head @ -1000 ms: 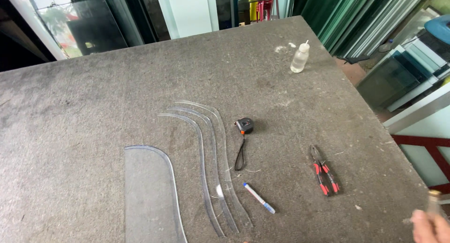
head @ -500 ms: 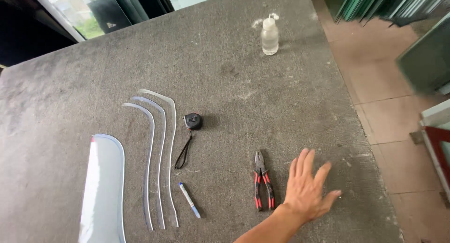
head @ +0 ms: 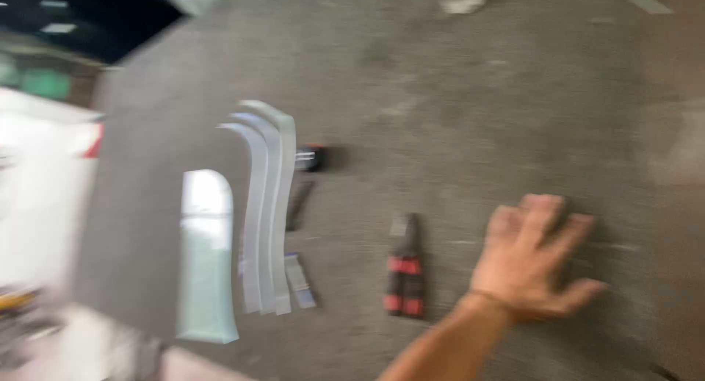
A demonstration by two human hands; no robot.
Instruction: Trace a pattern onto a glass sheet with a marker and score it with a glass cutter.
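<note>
Lying just left of right hand [head: 532, 260]: pliers [head: 405, 267].

Right hand [head: 534, 260] flat, fingers spread, forearm extended.

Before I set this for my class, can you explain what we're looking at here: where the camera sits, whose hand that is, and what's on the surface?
The camera is worn on a person's head and looks down, so the view is blurred by motion. The right hand lies flat, fingers spread, on a grey work table, holding nothing. Just beside it lie red-handled pliers. Further over are a marker, a small tape measure with its strap, three thin curved strips of clear glass and a wider rounded glass piece. The left hand is out of view.
</note>
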